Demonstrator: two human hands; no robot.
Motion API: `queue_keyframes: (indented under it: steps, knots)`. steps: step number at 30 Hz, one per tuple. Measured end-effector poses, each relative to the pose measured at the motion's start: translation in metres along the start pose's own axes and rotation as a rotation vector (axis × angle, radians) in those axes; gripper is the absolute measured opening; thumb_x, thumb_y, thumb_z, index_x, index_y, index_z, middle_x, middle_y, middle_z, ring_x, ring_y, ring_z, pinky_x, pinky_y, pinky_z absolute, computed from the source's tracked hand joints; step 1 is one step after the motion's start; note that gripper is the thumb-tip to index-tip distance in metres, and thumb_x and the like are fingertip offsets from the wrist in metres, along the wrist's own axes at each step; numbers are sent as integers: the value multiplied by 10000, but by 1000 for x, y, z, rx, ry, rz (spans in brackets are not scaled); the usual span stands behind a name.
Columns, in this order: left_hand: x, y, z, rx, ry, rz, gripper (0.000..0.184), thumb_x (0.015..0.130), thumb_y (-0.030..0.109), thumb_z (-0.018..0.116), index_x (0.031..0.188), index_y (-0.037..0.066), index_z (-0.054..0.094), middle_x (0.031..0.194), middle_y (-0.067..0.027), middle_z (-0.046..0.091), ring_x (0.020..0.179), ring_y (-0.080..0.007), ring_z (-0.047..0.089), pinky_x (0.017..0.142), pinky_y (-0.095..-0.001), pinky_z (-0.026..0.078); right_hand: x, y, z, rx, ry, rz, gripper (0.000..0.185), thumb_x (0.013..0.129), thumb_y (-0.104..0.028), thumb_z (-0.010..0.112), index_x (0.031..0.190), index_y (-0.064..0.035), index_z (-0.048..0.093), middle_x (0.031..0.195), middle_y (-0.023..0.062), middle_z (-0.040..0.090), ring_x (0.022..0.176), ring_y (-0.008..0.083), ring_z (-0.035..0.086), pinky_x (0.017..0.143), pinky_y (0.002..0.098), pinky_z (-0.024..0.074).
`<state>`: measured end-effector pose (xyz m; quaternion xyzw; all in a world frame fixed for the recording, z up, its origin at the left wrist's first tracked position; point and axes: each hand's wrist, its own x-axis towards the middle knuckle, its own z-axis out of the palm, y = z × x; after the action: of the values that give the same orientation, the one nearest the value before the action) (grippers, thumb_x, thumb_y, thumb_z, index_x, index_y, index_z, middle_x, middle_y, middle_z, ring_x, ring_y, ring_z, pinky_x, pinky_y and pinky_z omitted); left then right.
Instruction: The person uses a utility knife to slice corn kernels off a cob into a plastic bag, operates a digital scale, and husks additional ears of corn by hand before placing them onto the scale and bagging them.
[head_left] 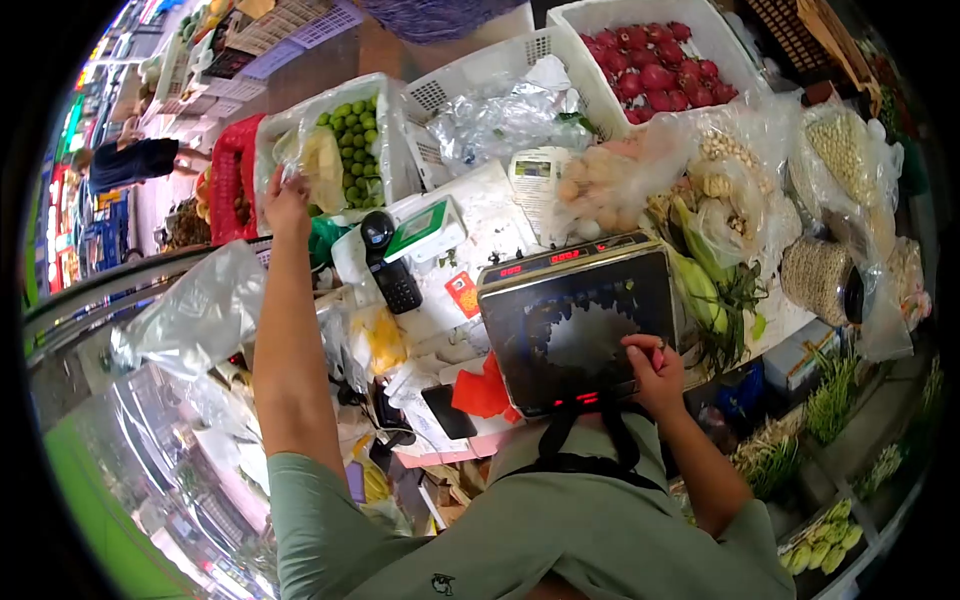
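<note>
My left hand (287, 198) reaches out at the end of a stretched arm, by the left edge of a white crate (397, 150) of green limes (352, 135). A pale yellowish bag (322, 170) and clear plastic lie beside its fingers; whether the fingers grip any of it cannot be made out. Over the right side of the scale (585, 330), my right hand (655, 372) is closed, fingers curled, with a small dark reddish thing at the fingertips. Red digits glow on the scale, whose dark plate carries nothing.
Behind the scale are a crate of red fruit (660, 75), a crate of clear plastic bags (500, 115) and bagged eggs (598, 190). A black handset (395, 280) and a phone (448, 412) lie left. Corn (697, 285) lies right. A person (130, 163) stands far left.
</note>
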<state>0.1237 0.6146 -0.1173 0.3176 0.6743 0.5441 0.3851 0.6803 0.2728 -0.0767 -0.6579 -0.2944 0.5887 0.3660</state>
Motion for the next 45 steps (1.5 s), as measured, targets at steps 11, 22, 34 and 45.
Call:
queue_keyframes:
  steps: [11, 22, 34, 45]
  knots:
    - [-71, -29, -1, 190, 161, 53, 303, 980, 47, 575, 1278, -6, 565, 1166, -108, 629, 996, -203, 647, 686, -357, 616, 7, -7, 21, -120, -260, -2, 146, 976, -99, 655, 1091, -29, 710, 765, -85, 501, 693, 24, 414, 620, 198, 353]
    - [-474, 0, 67, -106, -696, -66, 783, 941, 69, 684, 1578, 59, 228, 1404, -154, 484, 1056, -214, 627, 873, -300, 538, -25, -32, 104, 513, -425, -5, 381, 1040, -282, 589, 1346, -84, 478, 841, 8, 559, 612, 78, 499, 526, 258, 447]
    - [-451, -68, -60, 641, -208, 32, 388, 986, 202, 639, 1270, -43, 539, 1071, -116, 666, 942, -184, 628, 868, -323, 496, 74, 20, -94, -710, 662, -744, 253, 923, -196, 659, 1079, 2, 671, 1048, 201, 681, 997, 385, 629, 905, 468, 495]
    - [-416, -123, -84, 915, -100, 100, 485, 944, 269, 642, 1313, -20, 518, 1041, -236, 688, 930, -350, 693, 854, -410, 533, 124, 13, -181, -1152, 332, -104, 641, 799, -449, 759, 1248, -22, 595, 1298, 182, 578, 1254, 361, 532, 1007, 604, 429]
